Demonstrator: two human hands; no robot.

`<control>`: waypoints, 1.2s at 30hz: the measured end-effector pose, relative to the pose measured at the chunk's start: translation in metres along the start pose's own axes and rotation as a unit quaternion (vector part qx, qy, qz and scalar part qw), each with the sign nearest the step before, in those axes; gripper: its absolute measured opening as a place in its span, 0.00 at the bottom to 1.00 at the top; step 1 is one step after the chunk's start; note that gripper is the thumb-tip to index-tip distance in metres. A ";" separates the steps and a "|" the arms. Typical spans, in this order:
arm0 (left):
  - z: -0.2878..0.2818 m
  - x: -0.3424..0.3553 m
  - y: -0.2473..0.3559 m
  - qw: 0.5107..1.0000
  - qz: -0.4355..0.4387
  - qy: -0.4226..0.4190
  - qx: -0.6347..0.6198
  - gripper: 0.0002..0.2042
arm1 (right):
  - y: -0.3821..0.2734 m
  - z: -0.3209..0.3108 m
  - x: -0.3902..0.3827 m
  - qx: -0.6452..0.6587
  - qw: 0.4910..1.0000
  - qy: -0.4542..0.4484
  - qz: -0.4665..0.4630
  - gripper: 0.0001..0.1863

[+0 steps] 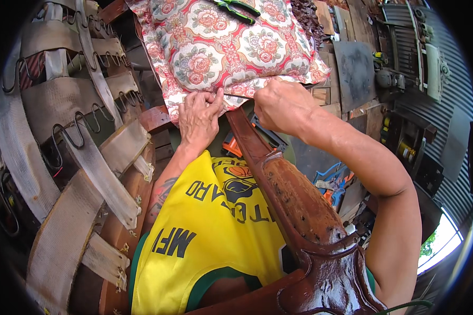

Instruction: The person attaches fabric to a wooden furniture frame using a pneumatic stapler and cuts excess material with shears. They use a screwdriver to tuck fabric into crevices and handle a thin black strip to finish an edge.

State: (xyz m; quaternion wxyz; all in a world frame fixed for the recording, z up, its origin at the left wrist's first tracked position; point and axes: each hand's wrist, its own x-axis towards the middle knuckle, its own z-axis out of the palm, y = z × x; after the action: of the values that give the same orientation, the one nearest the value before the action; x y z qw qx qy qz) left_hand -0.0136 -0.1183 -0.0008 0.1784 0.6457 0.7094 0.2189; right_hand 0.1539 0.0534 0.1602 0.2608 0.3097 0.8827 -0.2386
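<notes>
A padded cushion (199, 63) in red and white floral fabric lies ahead of me, against a brown carved wooden frame. My left hand (198, 116) is closed at the near hem of the fabric, thumb and fingertips pinching its edge. From the right, my right hand (285, 105) forms a fist around a thin dark rod-like tool (239, 96); its handle is hidden in the fist. The tool's tip ends beside my left thumb. Green-handled pliers (236, 10) rest on top of the cushion.
The varnished wooden frame (299, 194) runs between my arms, close to my torso. At left are worn webbing straps (63, 220) with black wire springs (68, 137). An orange-and-black tool (231, 145) lies behind the frame. A dark flat board (355, 73) is at right.
</notes>
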 end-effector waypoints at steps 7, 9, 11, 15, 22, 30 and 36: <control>0.001 -0.008 -0.001 0.995 -0.014 0.075 -0.062 0.18 | 0.029 -0.006 0.005 0.269 0.941 -0.159 0.133 0.18; 0.000 -0.010 -0.003 0.994 -0.002 0.080 -0.072 0.14 | 0.032 -0.010 0.003 0.286 0.939 -0.133 0.137 0.19; -0.001 -0.009 -0.005 0.994 0.009 0.081 -0.071 0.12 | 0.033 -0.012 0.002 0.296 0.943 -0.104 0.115 0.21; -0.003 -0.007 -0.006 0.996 0.025 0.063 -0.052 0.11 | 0.038 -0.012 0.009 0.255 0.958 -0.111 0.068 0.24; -0.001 -0.010 -0.007 0.997 0.023 0.065 -0.046 0.11 | 0.042 -0.006 0.020 0.273 0.952 -0.119 0.076 0.22; 0.001 -0.012 -0.007 0.997 0.019 0.067 -0.040 0.11 | 0.048 -0.010 0.026 0.257 0.953 -0.146 0.061 0.20; 0.002 -0.012 -0.007 0.996 0.018 0.070 -0.048 0.11 | 0.041 -0.004 0.023 0.241 0.961 -0.120 0.057 0.19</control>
State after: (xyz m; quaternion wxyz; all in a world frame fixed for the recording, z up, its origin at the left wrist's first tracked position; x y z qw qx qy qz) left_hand -0.0175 -0.1306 -0.0063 0.1551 0.6326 0.6968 0.3005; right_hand 0.1649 0.0941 0.1390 0.2956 0.3827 0.7423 -0.4639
